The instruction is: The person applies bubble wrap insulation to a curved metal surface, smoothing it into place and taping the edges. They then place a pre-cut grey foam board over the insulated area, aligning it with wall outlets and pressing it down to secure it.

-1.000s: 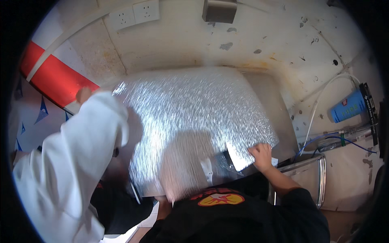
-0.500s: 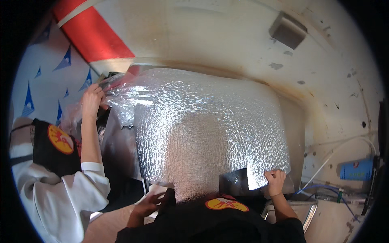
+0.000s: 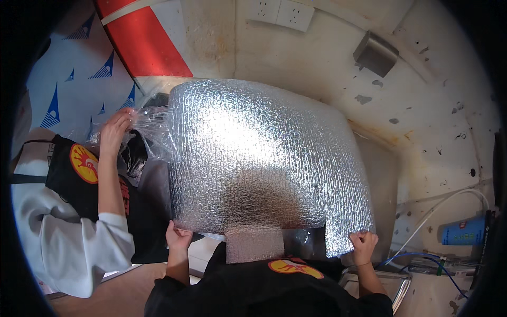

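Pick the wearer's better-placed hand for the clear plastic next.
Left, probably: the left hand is nearer the clear plastic, while the right hand pinches the right flap of the silver sheet.

1. A workplace, perhaps a shop's back room, is suggested.
2. Matching red-and-yellow emblems (image 3: 84, 164) are worn on two black garments (image 3: 237, 290).
3. Sockets (image 3: 294, 15) are mounted on a stained, chipped wall (image 3: 327, 58).

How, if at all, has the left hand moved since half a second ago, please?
Yes, the left hand moved forward, judged against the grey wall box.
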The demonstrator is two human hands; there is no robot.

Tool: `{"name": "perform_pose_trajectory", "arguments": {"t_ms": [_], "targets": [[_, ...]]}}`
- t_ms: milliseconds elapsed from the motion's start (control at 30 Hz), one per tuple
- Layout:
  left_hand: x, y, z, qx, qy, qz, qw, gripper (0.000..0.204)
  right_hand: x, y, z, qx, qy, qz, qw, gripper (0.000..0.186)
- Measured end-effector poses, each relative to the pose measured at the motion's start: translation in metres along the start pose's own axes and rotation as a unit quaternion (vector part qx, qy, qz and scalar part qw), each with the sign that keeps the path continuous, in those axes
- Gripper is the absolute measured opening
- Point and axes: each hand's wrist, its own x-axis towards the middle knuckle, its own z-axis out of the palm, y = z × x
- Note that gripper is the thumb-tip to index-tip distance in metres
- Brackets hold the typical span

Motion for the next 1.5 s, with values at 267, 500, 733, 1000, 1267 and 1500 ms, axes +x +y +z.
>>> {"name": "perform_pose_trajectory", "arguments": {"t_ms": [267, 500, 733, 1000, 1267, 1500], "targets": [[-0.003, -0.007, 0.003, -0.033, -0.043, 0.041, 0.998, 0.041, 0.005, 0.015, 0.001, 0.007, 0.027, 0.021, 0.999, 0.014], [0.023, -0.025, -0.015, -0.013, -0.017, 0.042, 0.999, 0.028, 0.016, 0.041, 0.003, 0.007, 0.063, 0.012, 0.998, 0.017], [-0.007, -0.035, 0.001, -0.078, 0.034, 0.025, 0.996, 0.028, 0.035, 0.052, 0.008, 0.010, 0.090, -0.038, 0.995, 0.018], [-0.011, -0.064, 0.005, -0.076, -0.006, -0.051, 0.996, 0.032, -0.006, 0.085, 0.010, -0.018, 0.080, 0.012, 0.997, 0.017], [-0.028, -0.122, 0.029, -0.006, -0.085, -0.120, 0.989, 0.031, -0.051, 0.136, 0.007, 0.008, 0.100, 0.109, 0.989, 0.013], [-0.076, -0.183, 0.083, 0.090, -0.081, -0.174, 0.977, 0.037, -0.098, 0.181, -0.009, -0.100, 0.057, 0.167, 0.979, 0.014]]}}
